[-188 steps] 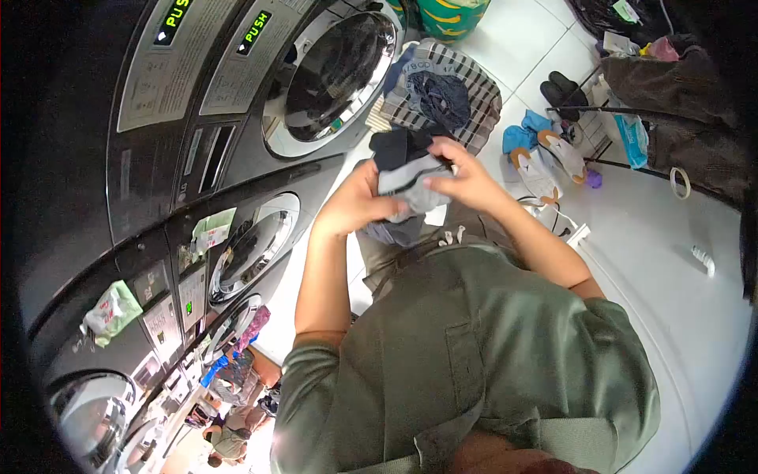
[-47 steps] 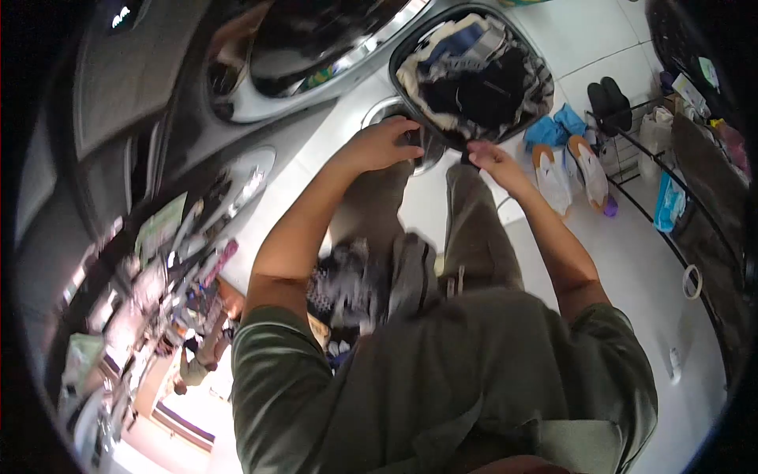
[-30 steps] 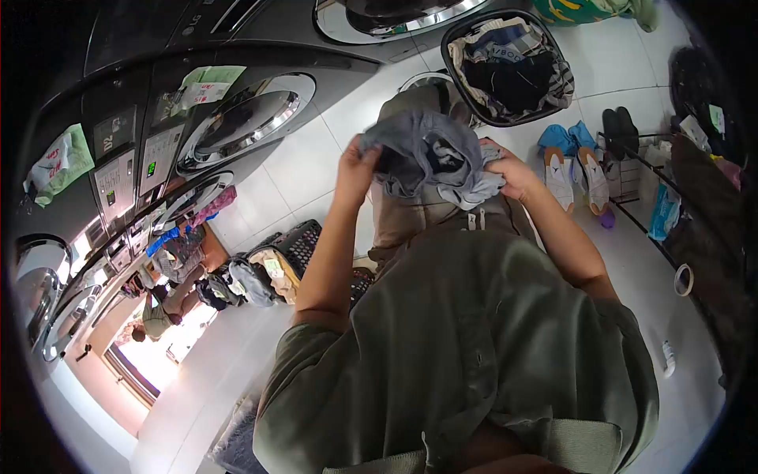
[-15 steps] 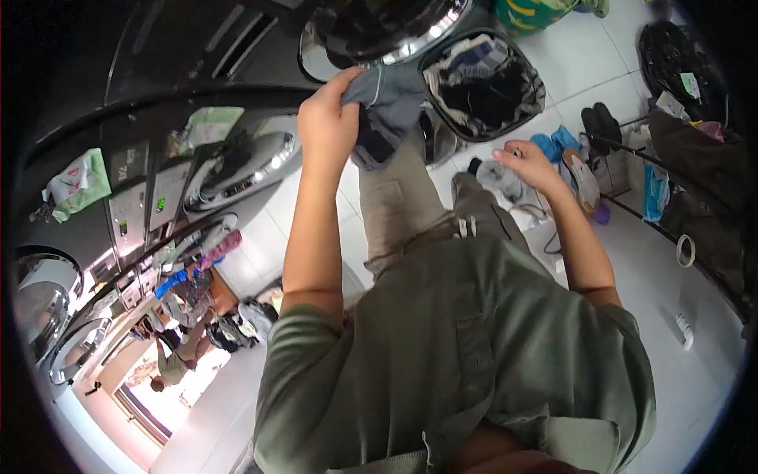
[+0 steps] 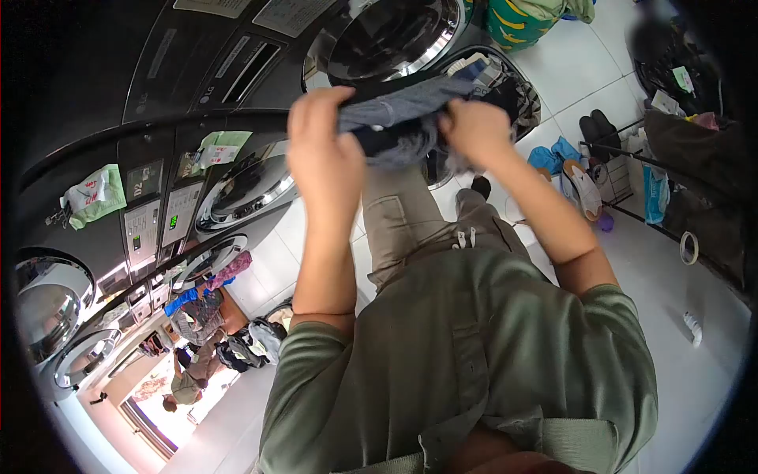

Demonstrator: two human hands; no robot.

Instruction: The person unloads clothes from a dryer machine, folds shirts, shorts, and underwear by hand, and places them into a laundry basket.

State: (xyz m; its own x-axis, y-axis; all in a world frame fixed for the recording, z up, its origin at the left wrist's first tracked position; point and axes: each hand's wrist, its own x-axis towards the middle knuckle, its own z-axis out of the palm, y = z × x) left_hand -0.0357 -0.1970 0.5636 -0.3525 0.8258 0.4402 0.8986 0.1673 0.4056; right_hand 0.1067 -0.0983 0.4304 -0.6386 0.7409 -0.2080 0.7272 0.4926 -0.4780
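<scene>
Both hands hold a grey and dark piece of clothing [image 5: 403, 103], stretched between them in front of the washing machine door. A pale cord-like line runs along its grey cloth; the exact kind of garment I cannot tell. My left hand [image 5: 322, 142] grips its left end, thumb towards me and fingers behind the cloth. At the other end, my right hand [image 5: 476, 133] is closed on the cloth and slightly blurred. Behind the garment stands a laundry basket [image 5: 527, 118] full of dark and striped clothes, now partly covered by the cloth.
A front-loading washer [image 5: 387, 39] is directly ahead, with more machines [image 5: 150, 221] along the left. A green and yellow bag [image 5: 517, 24] stands beyond the basket. On the right are a metal rack [image 5: 624, 189], slippers [image 5: 598, 125] and a black bag [image 5: 671, 75]. Another person [image 5: 185, 387] is far off.
My right hand, earlier apart near the basket's lower right, has moved up and left to take hold of the garment. The garment is now spread sideways, covering part of the basket.
</scene>
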